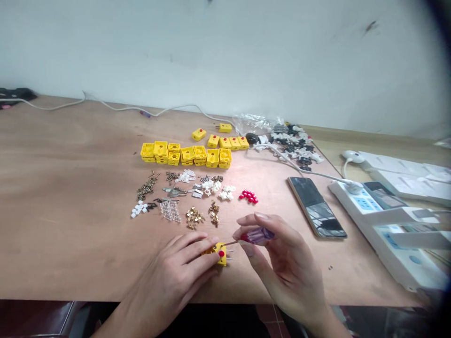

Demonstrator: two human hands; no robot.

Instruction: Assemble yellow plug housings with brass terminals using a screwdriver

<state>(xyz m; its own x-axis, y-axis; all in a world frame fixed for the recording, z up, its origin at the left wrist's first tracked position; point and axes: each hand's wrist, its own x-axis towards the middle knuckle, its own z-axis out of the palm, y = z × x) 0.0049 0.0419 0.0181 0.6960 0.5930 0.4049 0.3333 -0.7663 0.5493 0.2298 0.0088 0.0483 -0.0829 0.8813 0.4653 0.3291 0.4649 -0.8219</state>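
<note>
My left hand (183,265) presses a yellow plug (221,260) against the table near its front edge. The plug has a red button on top, and two metal pins stick out to the right. In my right hand (289,263) is a screwdriver (259,235) with a clear purple-and-red handle, gripped between thumb and fingers. Its thin shaft points left, with the tip at the top of the plug by my left fingers. My left fingers cover the plug's left part.
Behind my hands lie small piles of brass contacts (193,217), screws and white parts, with red buttons (248,196) to the right. Stacked yellow housings (188,155) and yellow plugs (225,142) stand farther back. A phone (316,209) and power strips (373,216) are at the right.
</note>
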